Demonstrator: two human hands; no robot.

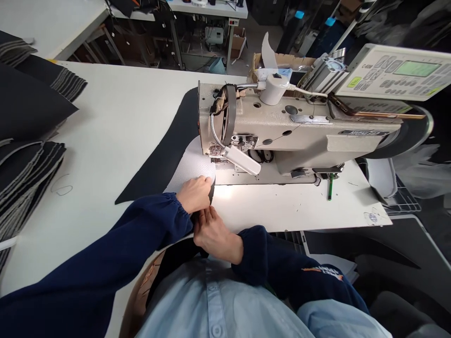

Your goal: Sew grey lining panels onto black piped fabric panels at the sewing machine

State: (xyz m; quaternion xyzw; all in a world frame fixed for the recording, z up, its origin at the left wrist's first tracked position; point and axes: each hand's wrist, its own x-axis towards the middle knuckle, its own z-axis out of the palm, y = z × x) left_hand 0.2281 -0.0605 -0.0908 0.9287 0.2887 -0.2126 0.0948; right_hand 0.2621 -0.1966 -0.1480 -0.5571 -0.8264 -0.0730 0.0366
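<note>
My left hand (195,193) rests on a white textured fabric piece (192,164), its fingers curled over the edge. That piece lies on a larger black fabric panel (162,145), which stretches across the table and passes under the head of the sewing machine (299,126). Just below, at the table's front edge, my right hand (213,232) has its fingers closed on the black fabric's near end. Both hands touch close together, left of the bright spot thrown by a small white lamp (243,159). The needle area is mostly hidden behind the lamp and machine head.
Stacks of dark fabric pieces (28,173) lie on the table's left side. A control panel (394,70) and a phone (380,113) sit atop the machine. Green-handled tweezers or a similar slim tool (330,187) hang at its base. Behind stands a cardboard box (255,65).
</note>
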